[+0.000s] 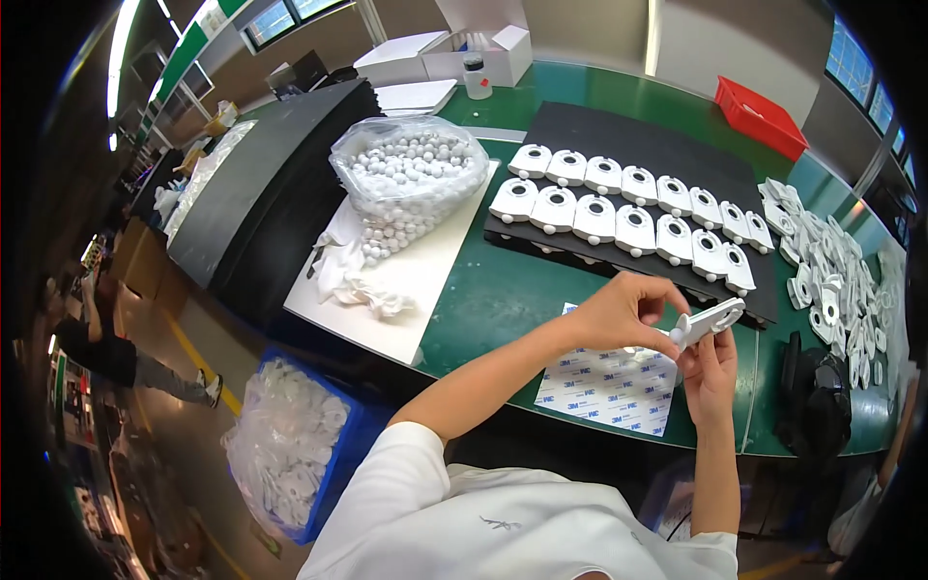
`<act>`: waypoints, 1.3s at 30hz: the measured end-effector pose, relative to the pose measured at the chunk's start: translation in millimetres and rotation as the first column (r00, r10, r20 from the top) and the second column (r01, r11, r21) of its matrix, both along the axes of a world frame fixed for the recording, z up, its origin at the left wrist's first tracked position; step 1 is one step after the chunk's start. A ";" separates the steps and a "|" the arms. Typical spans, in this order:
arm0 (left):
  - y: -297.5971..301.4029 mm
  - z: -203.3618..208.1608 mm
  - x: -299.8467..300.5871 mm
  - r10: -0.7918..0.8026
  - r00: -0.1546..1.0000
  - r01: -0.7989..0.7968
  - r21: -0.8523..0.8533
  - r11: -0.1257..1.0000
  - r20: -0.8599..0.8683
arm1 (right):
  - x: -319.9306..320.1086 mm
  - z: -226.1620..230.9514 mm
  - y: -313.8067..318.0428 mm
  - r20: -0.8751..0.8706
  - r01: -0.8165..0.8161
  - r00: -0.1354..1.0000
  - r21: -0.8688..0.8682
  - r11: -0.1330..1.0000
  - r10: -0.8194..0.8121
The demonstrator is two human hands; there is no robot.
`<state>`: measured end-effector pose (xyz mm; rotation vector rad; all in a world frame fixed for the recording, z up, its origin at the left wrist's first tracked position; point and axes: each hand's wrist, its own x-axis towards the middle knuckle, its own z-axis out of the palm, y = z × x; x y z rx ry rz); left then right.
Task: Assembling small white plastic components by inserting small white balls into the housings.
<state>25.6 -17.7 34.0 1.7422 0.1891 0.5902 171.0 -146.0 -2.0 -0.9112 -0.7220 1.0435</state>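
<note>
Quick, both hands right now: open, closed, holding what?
Left hand: closed, fingertips at one end of a white part.
Right hand: closed, holding the same white part.

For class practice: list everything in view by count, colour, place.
Held part: one, white, both hands
Row parts: fifteen, white, middle
Loose parts: many, white, right
Balls: many, white, in clear bag, left
Cloth: uncounted, white, by bag
Board: one, white, under bag
Printed sheet: one, white, near hands
Black sheets: several, under row parts, left
Tray: one, red, far right
Jar: one, clear, far edge
Boxes: several, white, far edge
Bin: one, blue, lower left
Black item: one, near right
Table: one, green, centre
Person: one, dark top, left
Left hand, right hand: one each, holding part
</note>
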 end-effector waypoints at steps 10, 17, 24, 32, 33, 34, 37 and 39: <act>163.8 79.5 -113.5 0.823 0.538 -0.637 0.552 0.538 -0.182 | 16.1 -1.9 -5.1 -0.131 0.103 0.987 0.055 0.993 -0.095; 264.9 29.1 -239.2 0.931 0.297 -0.709 0.604 0.365 -0.213 | 12.0 -4.2 -4.1 -0.078 0.084 0.994 0.040 0.996 -0.081; 238.6 39.8 -220.5 0.919 0.388 -0.493 0.858 0.146 0.066 | 17.2 -6.1 -7.9 -0.007 0.098 0.995 0.043 0.994 -0.098; 26.6 120.5 -93.6 0.523 0.800 -0.493 0.818 0.295 0.294 | 100.8 37.6 17.4 0.587 0.502 0.631 0.189 0.844 -0.507; 2.0 126.8 -84.4 0.390 0.854 -0.468 0.835 0.290 0.344 | 128.3 34.3 16.7 0.701 0.553 0.478 0.229 0.801 -0.530; -16.7 124.8 -74.3 0.245 0.894 -0.442 0.825 0.353 0.375 | 147.5 33.9 14.5 0.771 0.609 0.411 0.166 0.776 -0.487; -85.4 137.6 -66.4 -0.004 0.895 -0.382 0.770 0.511 0.446 | 187.9 22.9 22.1 0.920 0.694 0.154 0.158 0.702 -0.359; -114.6 154.9 -87.2 0.114 0.992 -0.105 0.866 0.489 0.056 | 202.8 15.5 26.4 0.967 0.629 0.194 0.008 0.777 -0.167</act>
